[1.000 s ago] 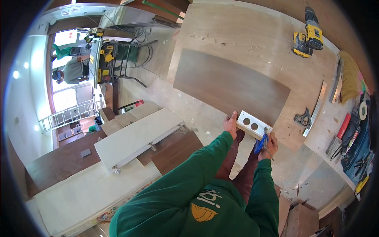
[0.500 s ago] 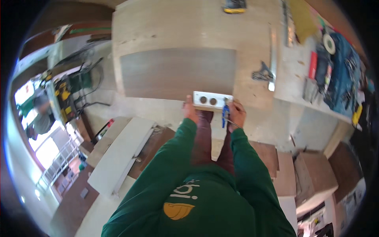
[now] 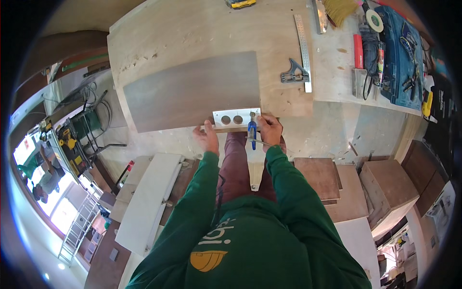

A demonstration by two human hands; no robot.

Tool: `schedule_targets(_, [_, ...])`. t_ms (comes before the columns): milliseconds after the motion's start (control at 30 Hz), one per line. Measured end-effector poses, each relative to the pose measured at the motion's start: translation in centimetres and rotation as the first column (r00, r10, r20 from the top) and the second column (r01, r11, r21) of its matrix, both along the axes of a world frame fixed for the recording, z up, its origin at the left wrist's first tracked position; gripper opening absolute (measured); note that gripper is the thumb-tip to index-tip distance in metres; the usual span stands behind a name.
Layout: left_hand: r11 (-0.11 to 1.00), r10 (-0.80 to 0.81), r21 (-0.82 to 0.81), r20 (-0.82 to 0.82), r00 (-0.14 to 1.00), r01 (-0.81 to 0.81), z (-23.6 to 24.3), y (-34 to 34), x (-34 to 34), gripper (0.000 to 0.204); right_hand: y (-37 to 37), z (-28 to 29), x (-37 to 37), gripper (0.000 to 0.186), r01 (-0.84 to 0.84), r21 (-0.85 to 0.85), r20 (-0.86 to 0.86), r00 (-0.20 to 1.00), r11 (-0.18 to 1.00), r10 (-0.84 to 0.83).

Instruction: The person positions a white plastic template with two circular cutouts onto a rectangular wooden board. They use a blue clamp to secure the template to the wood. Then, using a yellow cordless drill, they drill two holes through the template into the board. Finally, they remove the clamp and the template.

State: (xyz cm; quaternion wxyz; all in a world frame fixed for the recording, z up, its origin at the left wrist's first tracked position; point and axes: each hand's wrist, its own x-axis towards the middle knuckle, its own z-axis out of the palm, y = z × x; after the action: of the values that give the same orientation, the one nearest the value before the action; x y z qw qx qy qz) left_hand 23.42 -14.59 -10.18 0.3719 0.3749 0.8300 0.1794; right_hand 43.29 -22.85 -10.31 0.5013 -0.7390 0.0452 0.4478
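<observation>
A white plate with two round holes (image 3: 232, 113) sits at the near edge of a grey-brown panel (image 3: 192, 89). A blue-handled clamp (image 3: 251, 129) is fixed on the plate's right part, its handle and bar pointing toward me. My right hand (image 3: 271, 130) grips the plate's right end beside the clamp, thumb near the top face; its other fingers are partly hidden. Beside the plate's left end is my left hand (image 3: 208, 138), fingers apart; whether a fingertip touches the plate I cannot tell.
The panel lies on a plywood bench top (image 3: 159, 36). To its right are a combination square (image 3: 295, 72), a red tool (image 3: 358, 51) and a blue tool case (image 3: 402, 58). White door-like boards (image 3: 149, 202) and wooden boxes (image 3: 389, 188) stand near me. Another person (image 3: 48, 168) is at far left.
The view has shifted, so the bench things sit further left. My left hand has loosened from the plate's left end and its fingers have spread. My right hand stays at the right end.
</observation>
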Motion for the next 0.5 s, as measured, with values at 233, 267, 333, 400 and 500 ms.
schedule_targets(233, [0.062, -0.975, -0.143, -0.219, 0.029, 0.988, 9.8, 5.6, 5.5, 0.119, -0.1, 0.5, 0.0, 0.023, -0.031, -0.002, 0.053, 0.998, 1.000, 0.031])
schedule_targets(267, [-0.042, -0.977, -0.204, -0.198, -0.083, 0.978, 9.4, 6.3, 6.0, 0.123, -0.1, 0.3, 0.0, 0.023, -0.043, 0.000, 0.056, 0.998, 0.999, 0.043])
schedule_targets(333, [-0.121, -0.966, -0.219, -0.199, -0.166, 0.968, 8.3, 7.4, 6.5, 0.123, -0.3, 0.0, -0.1, 0.023, -0.025, 0.006, 0.048, 0.999, 1.000, 0.025])
schedule_targets(400, [-0.160, -0.956, -0.236, -0.206, -0.210, 0.959, 7.5, 7.7, 6.7, 0.123, -0.3, -0.3, -0.4, 0.022, -0.006, -0.001, 0.036, 0.999, 1.000, 0.006])
schedule_targets(500, [-0.185, -0.941, -0.263, -0.231, -0.249, 0.947, 6.7, 7.4, 7.1, 0.125, -0.4, -1.2, -1.0, 0.021, 0.037, -0.006, 0.020, 0.999, 0.999, -0.037])
